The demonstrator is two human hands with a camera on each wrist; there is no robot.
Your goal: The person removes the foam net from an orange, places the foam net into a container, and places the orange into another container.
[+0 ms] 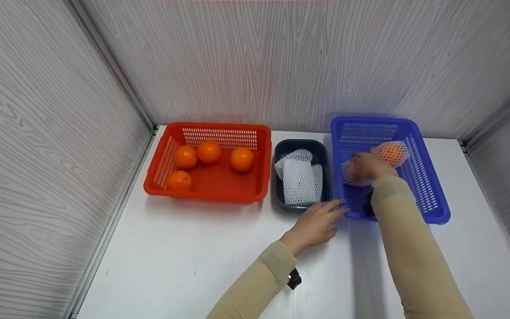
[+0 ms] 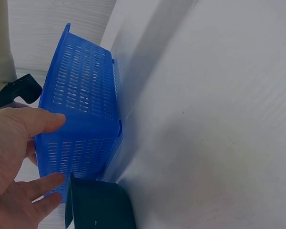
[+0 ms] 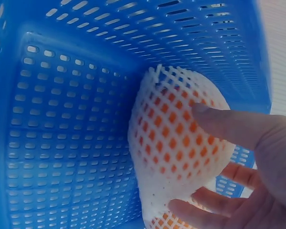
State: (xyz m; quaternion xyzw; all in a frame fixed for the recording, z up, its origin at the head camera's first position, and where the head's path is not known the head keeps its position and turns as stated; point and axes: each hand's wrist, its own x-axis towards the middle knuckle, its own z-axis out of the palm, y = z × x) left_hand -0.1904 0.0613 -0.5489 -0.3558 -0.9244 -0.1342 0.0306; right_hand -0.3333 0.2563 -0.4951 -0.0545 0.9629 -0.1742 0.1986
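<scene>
My right hand [image 1: 375, 165] reaches into the blue basket [image 1: 437, 197], over an orange in a white foam net [image 1: 350, 178]. In the right wrist view the thumb [image 3: 219, 121] lies against the netted orange [image 3: 174, 138], with the other fingers loosely spread below it. A second netted orange [image 1: 392, 153] sits farther right in the basket. My left hand [image 1: 314, 223] holds nothing, its fingertips right at the basket's front left corner. The left wrist view shows that hand's thumb [image 2: 45, 120] and fingers relaxed and apart beside the basket wall.
A dark bin [image 1: 281, 201] with several white foam nets [image 1: 300, 181] stands between the baskets. To the left, a red basket [image 1: 213, 195] holds several bare oranges [image 1: 209, 152]. Wood-grain panels [image 1: 255, 62] enclose the white table [image 1: 184, 257] at the back and sides.
</scene>
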